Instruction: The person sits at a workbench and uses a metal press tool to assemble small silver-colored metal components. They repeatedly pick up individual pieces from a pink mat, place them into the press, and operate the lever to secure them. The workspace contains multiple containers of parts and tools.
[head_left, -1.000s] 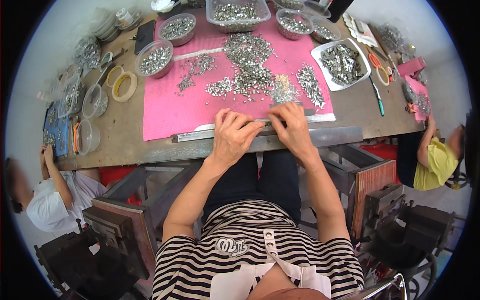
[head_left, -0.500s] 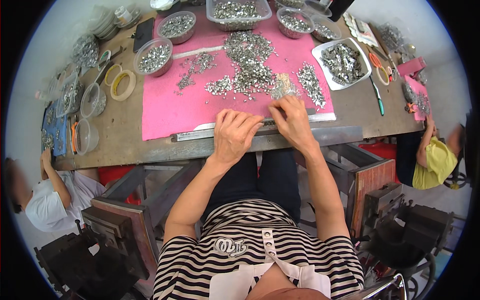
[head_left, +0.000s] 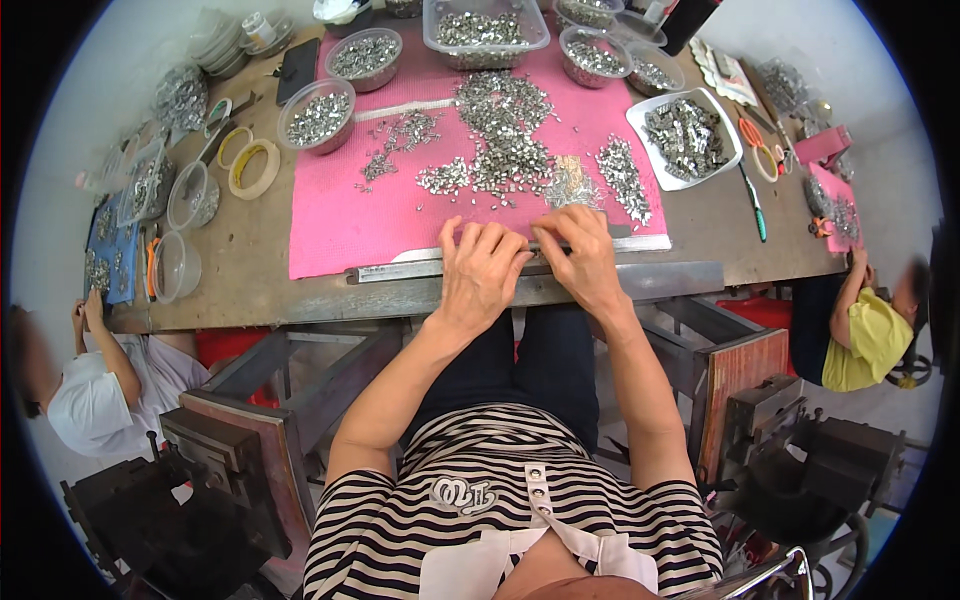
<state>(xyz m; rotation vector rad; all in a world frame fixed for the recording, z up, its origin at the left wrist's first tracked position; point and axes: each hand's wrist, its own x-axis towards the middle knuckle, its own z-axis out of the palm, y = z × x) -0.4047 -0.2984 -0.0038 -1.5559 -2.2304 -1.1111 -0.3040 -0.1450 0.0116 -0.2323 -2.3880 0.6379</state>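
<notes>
Both hands rest side by side on a long grey metal rail (head_left: 400,268) at the near edge of the pink mat (head_left: 340,215) on the table (head_left: 250,270). The left hand (head_left: 480,270) and right hand (head_left: 585,260) curl their fingers down onto the rail; whether either grip pinches a piece I cannot tell. Heaps of small silvery metal parts (head_left: 505,140) lie just beyond the fingertips.

The scene is evenly and brightly lit by soft, diffuse light that seems to fall from overhead; no hard shadows show on the pink mat (head_left: 340,215), only faint shade under the hands. The heaps of small metal parts (head_left: 505,135) glint with tiny highlights, and the pale floor toward 11 o'clock looks washed out. Fisheye distortion bends the table edge (head_left: 300,305) and grows stronger toward the rim, where a black vignette closes the corners. The centre is sharp; the people at 8 and 4 o'clock look softer and stretched.
</notes>
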